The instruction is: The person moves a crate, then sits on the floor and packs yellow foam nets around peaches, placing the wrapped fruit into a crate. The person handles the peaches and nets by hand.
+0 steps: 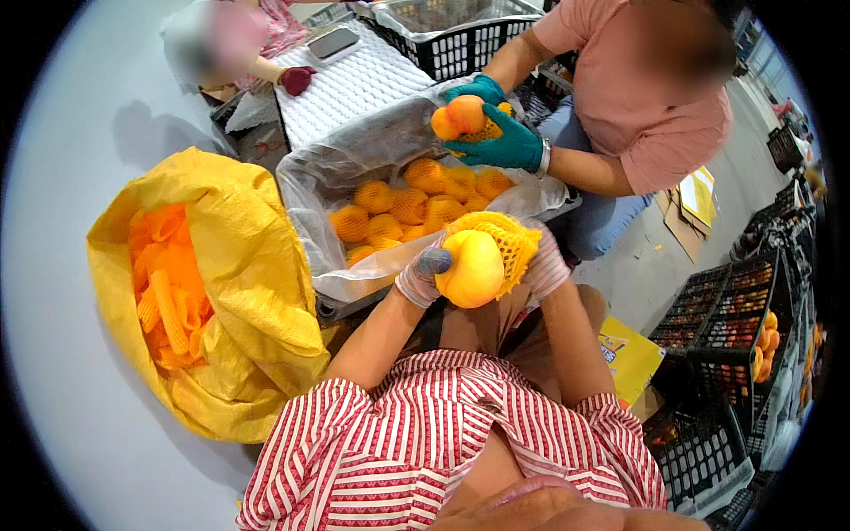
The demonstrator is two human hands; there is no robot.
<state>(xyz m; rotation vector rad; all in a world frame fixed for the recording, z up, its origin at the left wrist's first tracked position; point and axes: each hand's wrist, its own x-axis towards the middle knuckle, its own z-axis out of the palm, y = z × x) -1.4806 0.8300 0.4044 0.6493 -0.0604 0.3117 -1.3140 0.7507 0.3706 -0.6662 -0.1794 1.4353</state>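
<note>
My left hand [425, 273], in a striped glove with a grey-blue thumb, grips a yellow peach [473, 269] from the left. On the right, my right hand [546, 262], gloved too, holds a yellow foam net sleeve [508, 249] bunched against the back of the peach. Both hands are above the near edge of a crate lined with translucent plastic [345, 149]. Inside it lie several peaches in net sleeves [408, 204]. A co-worker's teal-gloved hands [508, 136] hold orange peaches [459, 116] and a netted one above the crate's far right corner.
A yellow woven sack [259, 292] with orange foam nets [169, 285] stands at the left. Behind the crate, a white padded surface [352, 83] bears a phone [333, 44] and another person's maroon-gloved hand [297, 80]. Black crates [704, 458] stand at the right.
</note>
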